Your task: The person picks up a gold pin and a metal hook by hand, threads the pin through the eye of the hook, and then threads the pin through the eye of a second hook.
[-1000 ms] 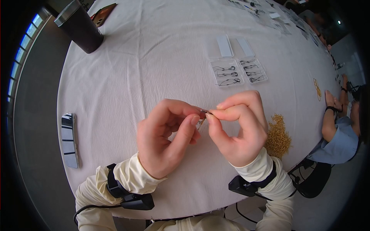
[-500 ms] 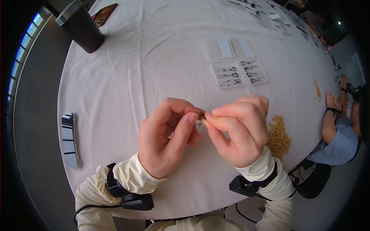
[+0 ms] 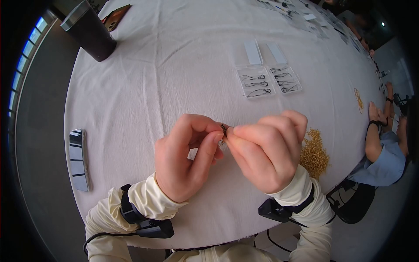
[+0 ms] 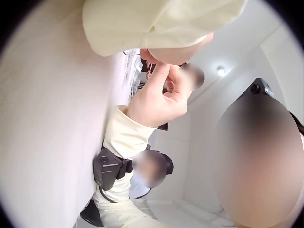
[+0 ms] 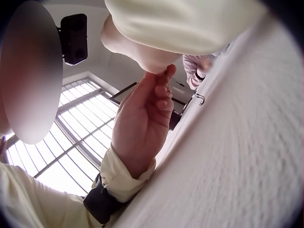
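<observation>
Far left, a phone point(image 3: 79, 159) lies flat near the edge of the bench point(image 3: 174, 65), which is covered by a white cloth. At the far left corner stands a dark tumbler point(image 3: 89, 29) with a brown case point(image 3: 117, 15) just beside it. Centre left, the left hand point(image 3: 185, 157) is raised above the cloth. Its thumb and forefinger are closed in a pinch on a small dark piece point(image 3: 224, 130), and the remaining fingers are curled underneath. The piece sits between the two hands, off the cloth, at the point where the fingertips meet; it is too small to tell its form. The right hand point(image 3: 266, 150) meets it from the other side, thumb and forefinger grasping the same piece, the other fingers folded over the palm. Both wrists carry a cream sleeve and a black strapped camera unit point(image 3: 148, 225). The wrist views confirm the two hands pressed tip to tip but hide the piece itself. Beyond the hands, to centre right, two clear trays point(image 3: 255, 81) lie side by side holding dark wire hooks, with two white strips point(image 3: 253, 52) just behind them. Right of the right hand, a heap of small gold parts point(image 3: 313, 153) rests on the cloth near the bench edge. Far right, another person in a blue top point(image 3: 384, 157) sits at the bench, forearms resting on it.
</observation>
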`<state>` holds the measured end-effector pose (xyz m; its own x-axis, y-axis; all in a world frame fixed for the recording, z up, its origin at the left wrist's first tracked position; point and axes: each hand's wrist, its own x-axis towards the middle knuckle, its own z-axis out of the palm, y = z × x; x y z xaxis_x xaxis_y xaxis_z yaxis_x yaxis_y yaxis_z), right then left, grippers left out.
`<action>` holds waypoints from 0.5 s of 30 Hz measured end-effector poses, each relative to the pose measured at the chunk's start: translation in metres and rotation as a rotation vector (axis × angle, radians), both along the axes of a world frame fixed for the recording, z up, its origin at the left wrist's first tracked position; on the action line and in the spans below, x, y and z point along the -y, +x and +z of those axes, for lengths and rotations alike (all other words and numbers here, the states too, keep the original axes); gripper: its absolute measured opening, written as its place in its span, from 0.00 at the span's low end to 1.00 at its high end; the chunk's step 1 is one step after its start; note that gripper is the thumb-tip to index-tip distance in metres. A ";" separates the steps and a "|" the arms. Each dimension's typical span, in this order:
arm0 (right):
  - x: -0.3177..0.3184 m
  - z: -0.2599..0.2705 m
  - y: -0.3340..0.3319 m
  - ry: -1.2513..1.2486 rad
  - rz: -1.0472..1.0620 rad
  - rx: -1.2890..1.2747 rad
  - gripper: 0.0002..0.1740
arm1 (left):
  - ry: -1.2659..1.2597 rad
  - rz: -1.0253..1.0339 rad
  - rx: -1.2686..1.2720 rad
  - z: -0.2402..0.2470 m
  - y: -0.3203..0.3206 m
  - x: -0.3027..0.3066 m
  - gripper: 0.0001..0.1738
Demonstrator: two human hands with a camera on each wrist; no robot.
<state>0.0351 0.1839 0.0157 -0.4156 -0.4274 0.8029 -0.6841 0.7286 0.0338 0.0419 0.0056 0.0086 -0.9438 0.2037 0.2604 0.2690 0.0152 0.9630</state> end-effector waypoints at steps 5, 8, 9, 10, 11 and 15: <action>0.002 0.004 0.002 0.028 -0.017 -0.023 0.07 | -0.003 0.003 -0.014 -0.001 0.000 0.000 0.03; 0.003 0.007 0.003 0.044 -0.031 -0.019 0.06 | 0.017 0.002 0.008 -0.001 0.000 0.000 0.03; 0.003 0.007 0.003 0.051 -0.038 -0.021 0.06 | 0.020 0.000 0.019 -0.001 0.000 0.000 0.02; 0.003 0.007 0.003 0.051 -0.039 -0.021 0.06 | 0.020 -0.002 0.018 -0.001 0.000 0.000 0.02; 0.003 0.007 0.003 0.051 -0.040 -0.022 0.06 | 0.030 -0.004 0.030 -0.002 0.000 0.000 0.02; 0.004 0.008 0.005 0.050 -0.055 -0.008 0.08 | 0.053 -0.004 0.051 0.000 0.001 -0.001 0.02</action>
<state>0.0399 0.1794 0.0239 -0.4329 -0.4438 0.7846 -0.6425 0.7624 0.0768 0.0425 0.0062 0.0083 -0.9552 0.1945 0.2229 0.2199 -0.0371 0.9748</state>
